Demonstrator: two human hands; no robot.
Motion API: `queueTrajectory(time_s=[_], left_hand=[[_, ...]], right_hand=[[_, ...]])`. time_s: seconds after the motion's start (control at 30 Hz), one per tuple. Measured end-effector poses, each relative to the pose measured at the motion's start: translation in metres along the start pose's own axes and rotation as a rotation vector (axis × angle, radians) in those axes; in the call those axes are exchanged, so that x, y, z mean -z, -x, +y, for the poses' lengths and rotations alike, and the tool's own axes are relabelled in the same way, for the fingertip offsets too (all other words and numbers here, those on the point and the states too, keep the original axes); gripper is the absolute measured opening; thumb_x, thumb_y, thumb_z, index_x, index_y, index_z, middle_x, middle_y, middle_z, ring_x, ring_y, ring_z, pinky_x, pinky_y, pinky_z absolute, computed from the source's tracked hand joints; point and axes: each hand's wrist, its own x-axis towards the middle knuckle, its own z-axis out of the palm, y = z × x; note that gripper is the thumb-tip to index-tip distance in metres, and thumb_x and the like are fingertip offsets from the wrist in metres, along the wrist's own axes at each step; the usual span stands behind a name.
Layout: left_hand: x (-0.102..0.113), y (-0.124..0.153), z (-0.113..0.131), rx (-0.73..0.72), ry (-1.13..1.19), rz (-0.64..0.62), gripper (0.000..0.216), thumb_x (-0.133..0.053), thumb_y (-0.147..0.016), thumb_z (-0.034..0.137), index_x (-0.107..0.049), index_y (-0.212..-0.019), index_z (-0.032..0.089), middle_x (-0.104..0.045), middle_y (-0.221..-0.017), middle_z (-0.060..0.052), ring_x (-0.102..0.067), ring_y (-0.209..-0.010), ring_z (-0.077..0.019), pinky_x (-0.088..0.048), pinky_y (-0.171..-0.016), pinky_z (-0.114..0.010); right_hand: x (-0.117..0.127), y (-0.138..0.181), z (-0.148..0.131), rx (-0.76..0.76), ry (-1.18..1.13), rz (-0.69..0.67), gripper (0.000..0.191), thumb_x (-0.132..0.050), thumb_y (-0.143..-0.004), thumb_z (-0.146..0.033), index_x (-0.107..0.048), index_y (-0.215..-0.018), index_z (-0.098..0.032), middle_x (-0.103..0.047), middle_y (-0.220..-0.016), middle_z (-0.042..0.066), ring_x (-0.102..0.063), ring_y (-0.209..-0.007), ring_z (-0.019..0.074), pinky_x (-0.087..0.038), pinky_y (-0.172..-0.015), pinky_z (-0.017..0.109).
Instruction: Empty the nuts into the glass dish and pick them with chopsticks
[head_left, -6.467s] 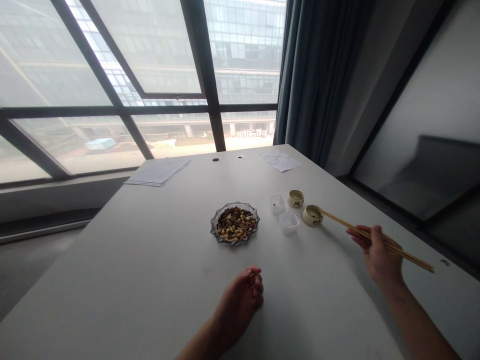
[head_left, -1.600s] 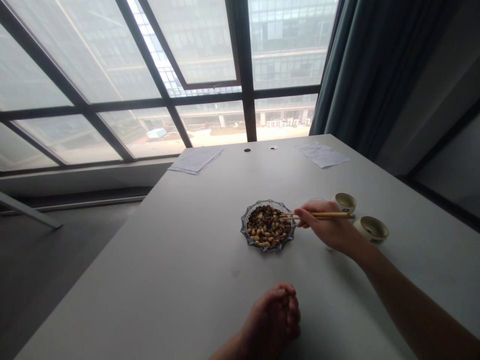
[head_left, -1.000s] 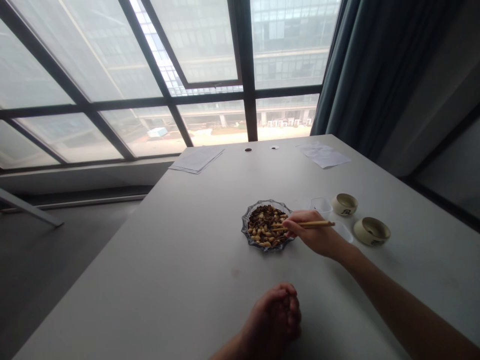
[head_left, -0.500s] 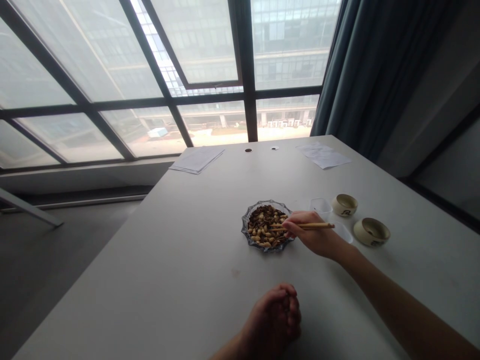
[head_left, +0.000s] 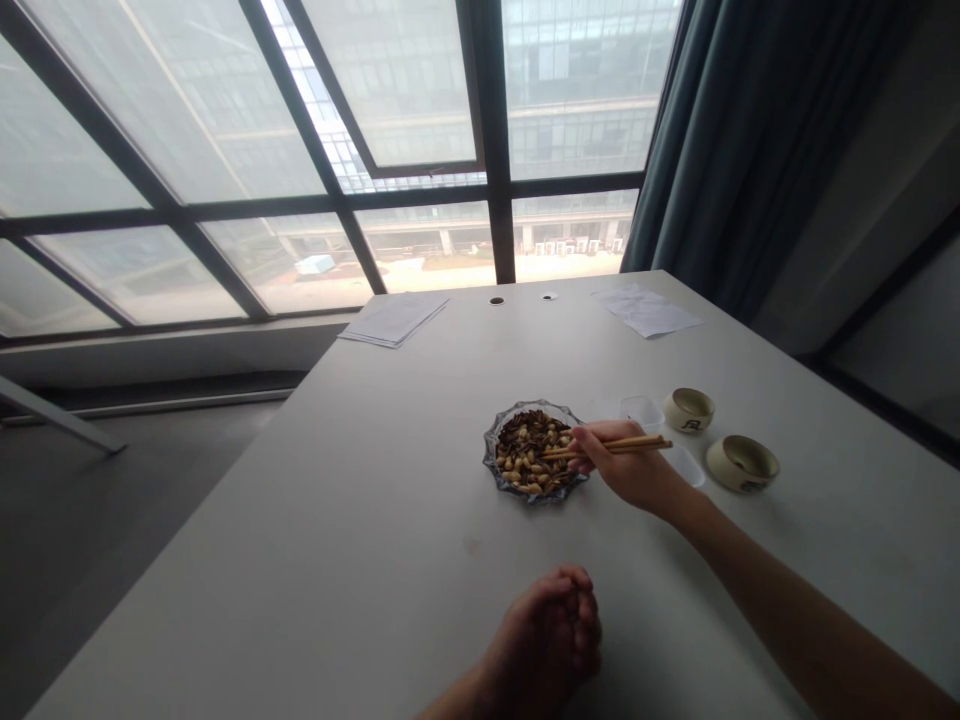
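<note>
A glass dish (head_left: pixel 491 462) of mixed nuts and seeds stands mid-table. My right hand (head_left: pixel 626 468) is closed on a pair of wooden chopsticks (head_left: pixel 634 444), whose tips reach into the right side of the dish. My left hand (head_left: pixel 551 640) rests on the table near the front edge, curled into a loose fist with nothing visible in it. Right of the dish stand two clear plastic cups (head_left: pixel 642 410), one partly hidden behind my right hand, and two cream ceramic cups (head_left: pixel 691 409) (head_left: pixel 744 462).
The white table (head_left: pixel 337 530) runs back to a large window. A stack of papers (head_left: pixel 394 320) lies at the back left and a loose sheet (head_left: pixel 649 310) at the back right. A dark curtain (head_left: pixel 720 150) hangs at the right.
My right hand carried the chopsticks from the right ceramic cup over to the dish. In the last second the chopstick tips shift slightly among the nuts. The left hand stays still.
</note>
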Motion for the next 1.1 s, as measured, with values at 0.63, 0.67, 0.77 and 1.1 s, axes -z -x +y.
queueTrajectory(time_s=[0.63, 0.67, 0.77, 1.1], left_hand=[[0.001, -0.001, 0.002, 0.022, 0.043, 0.002, 0.013, -0.076, -0.078, 0.017, -0.068, -0.088, 0.014, -0.064, -0.072, 0.0, -0.055, -0.058, -0.0079, -0.032, -0.058, -0.019], [0.001, -0.001, 0.002, 0.015, 0.046, 0.001, 0.013, -0.077, -0.079, 0.017, -0.068, -0.088, 0.014, -0.064, -0.072, 0.0, -0.055, -0.059, -0.008, -0.032, -0.058, -0.019], [0.0, 0.0, 0.003, -0.008, 0.043, -0.007, 0.013, -0.076, -0.08, 0.017, -0.068, -0.089, 0.014, -0.063, -0.072, 0.001, -0.055, -0.06, -0.008, -0.032, -0.058, -0.019], [0.002, 0.0, 0.003, -0.024, -0.017, -0.003, 0.012, -0.073, -0.083, 0.02, -0.063, -0.09, 0.016, -0.056, -0.071, 0.003, -0.048, -0.059, -0.0069, -0.03, -0.058, -0.02]], right_hand=[[0.147, 0.142, 0.014, -0.038, -0.271, 0.937, 0.03, -0.072, -0.087, -0.047, -0.08, -0.076, -0.02, -0.075, -0.071, 0.012, -0.076, -0.062, 0.0249, -0.067, -0.066, 0.031], [0.149, 0.15, 0.022, -0.064, -0.294, 0.98, 0.03, -0.072, -0.087, -0.046, -0.08, -0.074, -0.02, -0.075, -0.07, 0.011, -0.076, -0.062, 0.0238, -0.067, -0.066, 0.03], [0.152, 0.169, 0.044, -0.142, -0.354, 1.076, 0.034, -0.07, -0.088, -0.047, -0.078, -0.073, -0.017, -0.075, -0.068, 0.011, -0.076, -0.062, 0.022, -0.065, -0.065, 0.025], [0.139, 0.188, 0.086, -0.187, -0.484, 1.157, 0.043, -0.076, -0.081, -0.053, -0.076, -0.078, -0.01, -0.076, -0.07, 0.012, -0.077, -0.063, 0.0218, -0.065, -0.063, 0.024]])
